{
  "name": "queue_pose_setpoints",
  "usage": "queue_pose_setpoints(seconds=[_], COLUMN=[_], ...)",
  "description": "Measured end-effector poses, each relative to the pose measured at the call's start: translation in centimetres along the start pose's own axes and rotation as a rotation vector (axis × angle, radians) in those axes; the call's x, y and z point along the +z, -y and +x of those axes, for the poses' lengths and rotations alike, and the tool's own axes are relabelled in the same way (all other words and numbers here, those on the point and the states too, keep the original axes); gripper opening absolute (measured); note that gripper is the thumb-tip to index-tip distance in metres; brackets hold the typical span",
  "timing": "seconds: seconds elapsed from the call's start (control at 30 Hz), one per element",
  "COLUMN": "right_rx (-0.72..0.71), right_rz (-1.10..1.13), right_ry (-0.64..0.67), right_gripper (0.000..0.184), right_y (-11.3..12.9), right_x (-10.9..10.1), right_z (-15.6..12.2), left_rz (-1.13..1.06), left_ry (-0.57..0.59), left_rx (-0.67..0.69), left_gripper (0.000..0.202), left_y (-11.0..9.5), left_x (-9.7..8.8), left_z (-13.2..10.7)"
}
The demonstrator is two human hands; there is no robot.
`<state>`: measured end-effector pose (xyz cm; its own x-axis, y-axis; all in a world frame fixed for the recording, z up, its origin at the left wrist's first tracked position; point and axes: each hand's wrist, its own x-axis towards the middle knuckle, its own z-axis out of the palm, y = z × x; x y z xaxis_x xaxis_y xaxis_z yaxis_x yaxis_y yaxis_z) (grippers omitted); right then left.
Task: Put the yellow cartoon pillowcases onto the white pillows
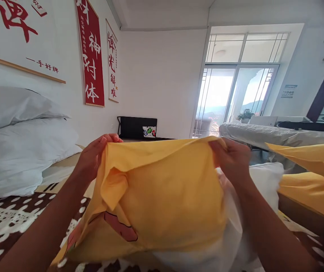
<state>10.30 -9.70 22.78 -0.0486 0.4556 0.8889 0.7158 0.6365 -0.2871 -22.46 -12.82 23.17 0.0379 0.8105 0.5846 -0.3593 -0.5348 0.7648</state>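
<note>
Yellow fabric of a pillowcase is held up by its upper edge between both hands. The left corner of that edge is pinched by the left hand, whose fingers are curled together over the hem with the cloth caught beneath them. The right corner is gripped by the right hand, its fingers folded around a bunched bit of the hem; the fingertips themselves are hidden by the cloth. From the fingers the pillowcase hangs downward and is spread between the two forearms, with a fold just below the left fingers and a pink printed shape farther down. A white pillow is seen just below and to the right of the right fingers, touching the pillowcase and partly covered by it. Well to the left of the left fingers, stacked pillows are piled by the wall. A patterned bedspread, brown and white, is spread beneath both hands. Far to the right of the right fingers, yellow cushions are laid. Beyond the fingers a red scroll and a glazed door are seen.
</note>
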Motion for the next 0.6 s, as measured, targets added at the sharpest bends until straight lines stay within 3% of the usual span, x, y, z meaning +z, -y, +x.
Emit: queue_pose_setpoints(seconds=[0.1,0.17,0.23,0.33,0.4,0.5,0.6], right_rx=[0.052,0.102,0.132,0.132,0.117,-0.031,-0.288], right_rz=[0.014,-0.007,-0.057,-0.190,-0.297,-0.387,-0.305], right_ry=[0.065,-0.007,0.011,0.190,0.185,-0.023,-0.190], right_gripper=[0.044,0.043,0.044,0.045,0.042,0.026,0.020], right_y=[-0.8,-1.4,-2.2,-3.5,-3.7,-0.9,4.8], right_x=[-0.9,-1.3,-1.2,-0.4,0.1,0.4,0.6], right_z=[0.3,0.5,0.7,0.9,0.9,0.2,-1.6], left_rz=[-0.044,0.003,0.134,0.415,0.557,0.595,0.497], left_ry=[0.023,0.048,0.098,0.226,0.282,0.192,0.040], left_rx=[-0.014,-0.042,-0.089,-0.140,-0.148,-0.036,0.097], left_gripper=[0.022,0.023,0.024,0.025,0.030,0.038,0.043], left_y=[0.8,1.6,2.5,3.7,4.3,4.9,5.3], left_x=[-0.6,-1.0,-0.9,-0.3,0.2,0.6,0.8], left_z=[0.7,1.0,0.9,0.4,0.0,0.0,0.4])
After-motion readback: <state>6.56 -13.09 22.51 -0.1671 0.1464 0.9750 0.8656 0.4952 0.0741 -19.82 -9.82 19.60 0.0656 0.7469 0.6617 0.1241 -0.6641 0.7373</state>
